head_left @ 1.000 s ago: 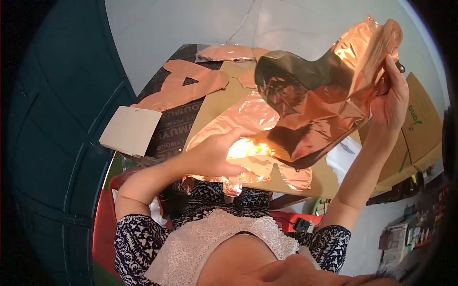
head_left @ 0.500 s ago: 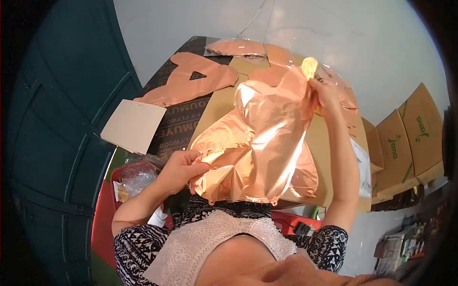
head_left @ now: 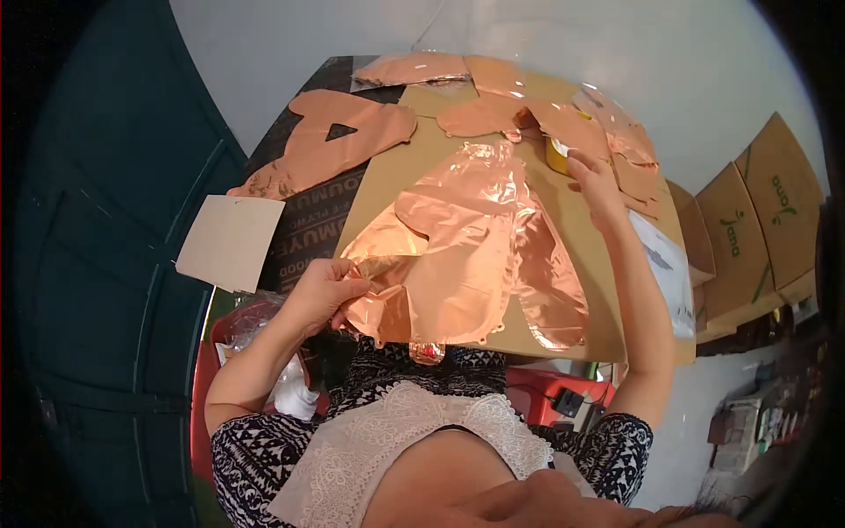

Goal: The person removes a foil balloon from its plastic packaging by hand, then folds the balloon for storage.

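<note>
My left hand (head_left: 321, 295) pinches the lower left edge of a shiny rose-gold foil balloon (head_left: 462, 282), flat and creased, at the table's near edge. Another flat foil piece (head_left: 550, 273) lies partly beneath it on the right. My right hand (head_left: 598, 189) is beyond the balloon, thumb and fingers closed at the right edge of a yellow roll (head_left: 556, 158) that looks like tape. A small foil tab with a red mark (head_left: 428, 353) hangs below the balloon's near edge.
A flat A-shaped foil balloon (head_left: 348, 141) lies at back left, with more foil pieces (head_left: 493, 75) along the far side. Left stands a pale card stack (head_left: 231, 242). Cardboard boxes (head_left: 748, 220) are on the right. A red container with plastic bags (head_left: 251, 330) sits below left.
My right hand has let go of the balloon's upper part and moved to the yellow roll. The raised balloon has dropped flat onto the table. My left hand still pinches its edge.
</note>
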`<state>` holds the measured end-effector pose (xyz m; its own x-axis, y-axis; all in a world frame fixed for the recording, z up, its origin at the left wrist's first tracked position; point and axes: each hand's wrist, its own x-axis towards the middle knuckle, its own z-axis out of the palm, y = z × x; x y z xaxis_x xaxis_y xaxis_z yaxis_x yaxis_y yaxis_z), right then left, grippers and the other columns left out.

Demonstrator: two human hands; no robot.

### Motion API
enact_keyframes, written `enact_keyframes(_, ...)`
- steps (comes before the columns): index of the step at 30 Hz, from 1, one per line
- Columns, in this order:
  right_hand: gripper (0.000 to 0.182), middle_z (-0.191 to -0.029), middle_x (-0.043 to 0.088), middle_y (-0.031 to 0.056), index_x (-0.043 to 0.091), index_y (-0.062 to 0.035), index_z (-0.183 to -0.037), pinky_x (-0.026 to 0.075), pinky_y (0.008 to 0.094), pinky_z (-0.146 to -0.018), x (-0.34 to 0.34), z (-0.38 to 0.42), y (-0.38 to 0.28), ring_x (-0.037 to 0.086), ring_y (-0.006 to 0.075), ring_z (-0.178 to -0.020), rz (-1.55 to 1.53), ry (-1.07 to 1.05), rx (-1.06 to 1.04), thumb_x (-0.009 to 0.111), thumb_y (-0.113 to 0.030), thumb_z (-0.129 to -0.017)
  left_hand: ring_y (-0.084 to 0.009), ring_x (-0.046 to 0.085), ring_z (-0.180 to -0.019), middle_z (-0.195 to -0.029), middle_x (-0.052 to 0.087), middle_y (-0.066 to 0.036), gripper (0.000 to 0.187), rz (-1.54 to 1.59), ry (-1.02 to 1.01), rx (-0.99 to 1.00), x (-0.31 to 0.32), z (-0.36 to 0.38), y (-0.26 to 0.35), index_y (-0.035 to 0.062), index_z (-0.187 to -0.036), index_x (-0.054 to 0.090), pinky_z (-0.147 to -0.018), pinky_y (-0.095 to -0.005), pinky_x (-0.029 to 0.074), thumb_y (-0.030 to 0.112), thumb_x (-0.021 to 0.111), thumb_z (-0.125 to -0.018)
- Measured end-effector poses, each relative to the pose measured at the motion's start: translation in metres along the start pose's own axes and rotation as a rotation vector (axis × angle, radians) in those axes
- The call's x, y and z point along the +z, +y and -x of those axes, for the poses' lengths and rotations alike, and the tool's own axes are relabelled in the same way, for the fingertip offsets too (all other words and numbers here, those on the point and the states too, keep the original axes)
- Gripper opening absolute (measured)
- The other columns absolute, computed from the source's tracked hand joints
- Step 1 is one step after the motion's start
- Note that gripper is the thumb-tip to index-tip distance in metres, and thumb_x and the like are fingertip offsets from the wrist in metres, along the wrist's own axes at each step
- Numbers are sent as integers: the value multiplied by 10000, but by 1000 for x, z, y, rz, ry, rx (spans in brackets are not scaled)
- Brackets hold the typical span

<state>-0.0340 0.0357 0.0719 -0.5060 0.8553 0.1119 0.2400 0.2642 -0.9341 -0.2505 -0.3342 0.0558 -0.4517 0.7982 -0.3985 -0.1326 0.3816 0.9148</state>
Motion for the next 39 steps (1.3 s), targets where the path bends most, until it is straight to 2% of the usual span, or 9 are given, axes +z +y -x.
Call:
enact_keyframes(6, 396, -1205, 619, 105, 599, 49, -1232, 476, 315, -846, -16, 49, -3, 573, 169, -1045, -89, -71, -11, 561, -221, -945, -68, 431, -344, -576, 554, -28, 144, -4, 22, 13, -2, -2, -11, -26, -787, 595, -293, -210, 303, 64, 648, -885)
enact_keyframes(18, 328, -1121, 664, 71, 650, 25, -1184, 479, 285, -830, -36, 104, 1, 581, 130, -1025, -141, -137, 14, 531, -200, -977, -68, 437, -338, -582, 578, -44, 117, 70, 38, 16, 10, -12, -4, -35, -827, 607, -291, -202, 305, 59, 638, -890)
enact_keyframes(24, 345, -1038, 680, 76, 652, 49, -1170, 473, 281, -841, -22, 120, 2, 593, 129, -951, -154, -186, 22, 558, -212, -964, -71, 429, -323, -578, 582, -40, 129, 78, 31, 6, 14, -11, 0, -34, -824, 610, -287, -203, 303, 71, 645, -888)
enact_keyframes(27, 358, -1068, 687, 96, 641, 59, -1174, 478, 300, -869, -9, 125, 6, 608, 156, -991, -77, -250, 26, 552, -221, -970, -72, 428, -320, -580, 585, -40, 131, 73, 28, 0, 13, -11, -1, -33, -821, 611, -287, -204, 303, 73, 645, -889)
enact_keyframes(30, 376, -1099, 689, 134, 633, 79, -1155, 477, 321, -903, 14, 132, 10, 623, 200, -1034, 80, -247, -96, 547, -240, -975, -73, 432, -321, -579, 585, -40, 127, 75, 24, -3, 11, -12, -3, -32, -825, 611, -288, -204, 308, 73, 641, -890)
enact_keyframes(31, 390, -1154, 655, 205, 613, 85, -1161, 455, 375, -968, 21, 133, 11, 602, 289, -1115, 190, -267, -159, 556, -244, -959, -73, 434, -321, -579, 585, -40, 125, 76, 22, -4, 11, -13, -4, -32, -828, 611, -288, -203, 309, 72, 640, -890)
enact_keyframes(34, 438, -1269, 560, 276, 546, 95, -1229, 401, 435, -1038, 49, 143, 2, 522, 391, -1204, 426, -296, -499, 566, -231, -937, -74, 441, -324, -580, 586, -44, 127, 61, 6, -14, 11, -12, -4, -29, -827, 604, -289, -203, 320, 75, 643, -888)
enact_keyframes(37, 548, -1381, 415, 336, 447, 97, -1312, 306, 502, -1101, 76, 145, 7, 398, 467, -1291, 588, -370, -661, 575, -260, -916, -77, 452, -330, -577, 583, -42, 131, 89, 3, -10, 13, -12, -3, -21, -810, 596, -291, -200, 330, 76, 641, -885)
enact_keyframes(39, 606, -1411, 359, 350, 410, 97, -1338, 266, 526, -1115, 87, 148, 7, 357, 476, -1320, 694, -411, -730, 575, -303, -914, -79, 462, -338, -582, 582, -41, 134, 85, -4, -29, 16, -10, 3, -16, -798, 588, -293, -197, 334, 75, 642, -881)
